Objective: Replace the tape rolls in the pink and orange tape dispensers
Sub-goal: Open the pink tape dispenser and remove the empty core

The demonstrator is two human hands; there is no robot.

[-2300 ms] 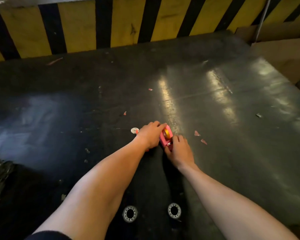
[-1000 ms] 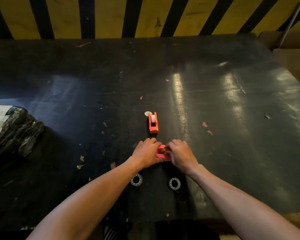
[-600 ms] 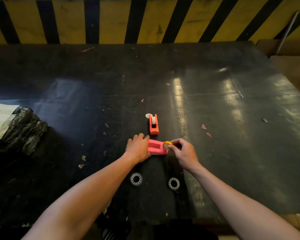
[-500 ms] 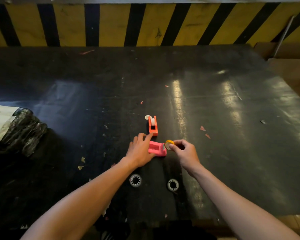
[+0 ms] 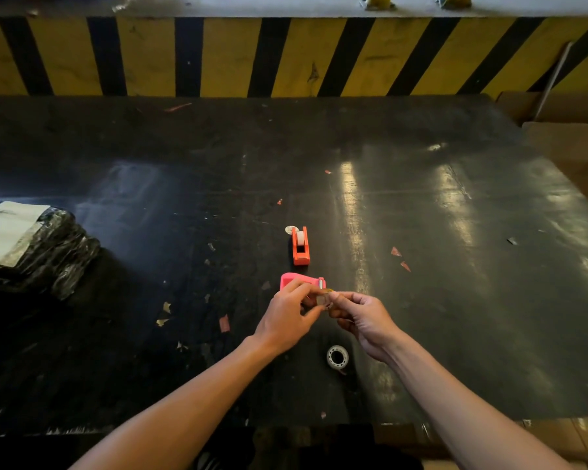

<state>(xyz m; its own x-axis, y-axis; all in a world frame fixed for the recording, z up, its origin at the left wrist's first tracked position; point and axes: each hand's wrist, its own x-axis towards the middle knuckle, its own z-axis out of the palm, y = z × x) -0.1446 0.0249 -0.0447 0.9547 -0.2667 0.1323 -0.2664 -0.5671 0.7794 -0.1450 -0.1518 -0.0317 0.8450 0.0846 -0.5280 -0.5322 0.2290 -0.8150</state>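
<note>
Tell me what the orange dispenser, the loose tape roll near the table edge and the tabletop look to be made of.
Orange dispenser: looks like moulded plastic, with a flat, even colour and crisp edges. Loose tape roll: seems to be clear glossy tape on a pale core, since the dark table shows through its ring. Tabletop: a dark, smooth sheet with a dull sheen, scuffed; rubber or coated metal, I cannot tell which.

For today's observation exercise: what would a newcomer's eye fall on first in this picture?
Probably the two hands, left and right, meeting at centre over a small tape roll. Just beyond them lies the pink dispenser, with the orange dispenser farther back. The yellow-and-black striped wall spans the top.
</note>
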